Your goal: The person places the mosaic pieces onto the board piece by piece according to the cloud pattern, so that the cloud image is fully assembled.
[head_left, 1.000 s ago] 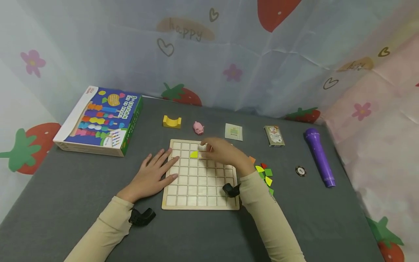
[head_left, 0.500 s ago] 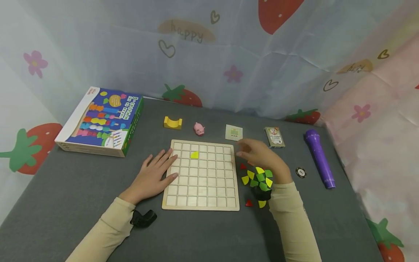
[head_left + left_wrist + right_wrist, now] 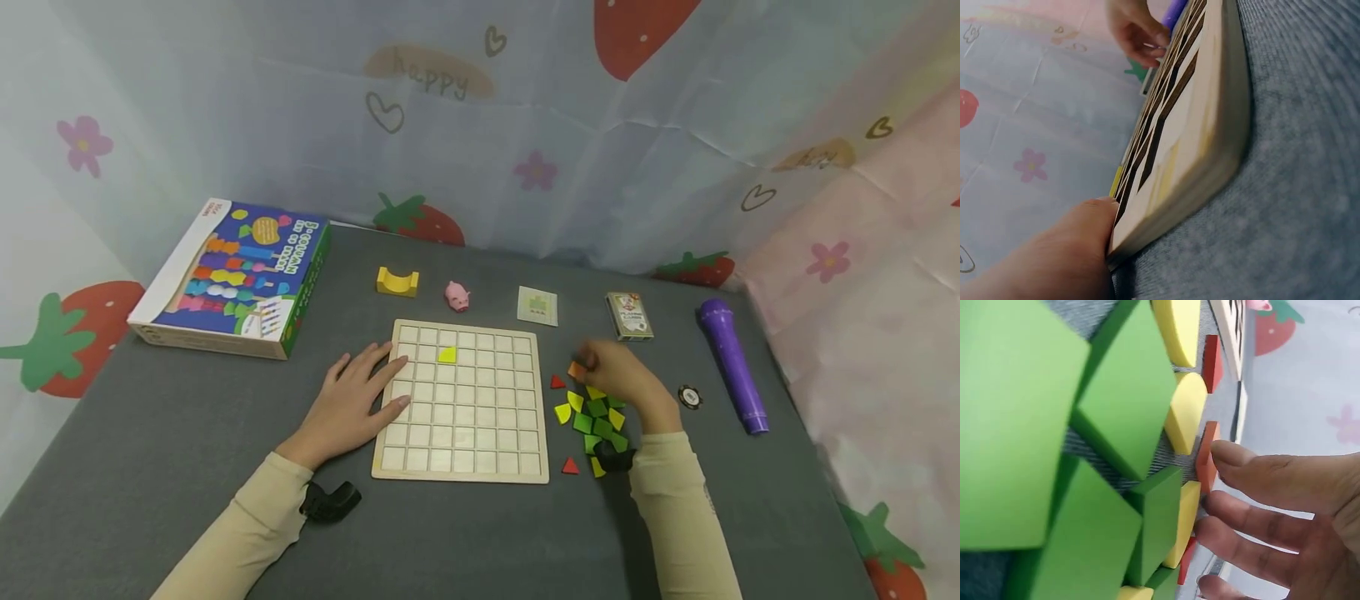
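My left hand [image 3: 352, 404] lies flat with spread fingers over the left edge of a wooden grid board [image 3: 384, 467]. A yellow piece [image 3: 447, 355] sits in one cell near the board's top. To the right of the board, my right hand [image 3: 622, 375] is over a pile of small coloured pieces. In the right wrist view its thumb and fingers are parted, the thumb tip right at an orange block [image 3: 1207, 456]. Green square blocks [image 3: 1129, 394], yellow rounded-edge pieces [image 3: 1186, 412] and red pieces [image 3: 1212, 362] lie around it on the grey cloth.
Behind the board stand a yellow arched block [image 3: 397, 283], a pink pig figure [image 3: 457, 296] and a pattern card [image 3: 537, 306]. A playing card box [image 3: 630, 317], a round chip [image 3: 690, 397] and a purple tube [image 3: 731, 362] are at right. A game box [image 3: 232, 275] lies back left.
My right hand has moved from over the board's top cells rightward, then down to the coloured pieces by the orange block. My left hand stays on the board's edge.
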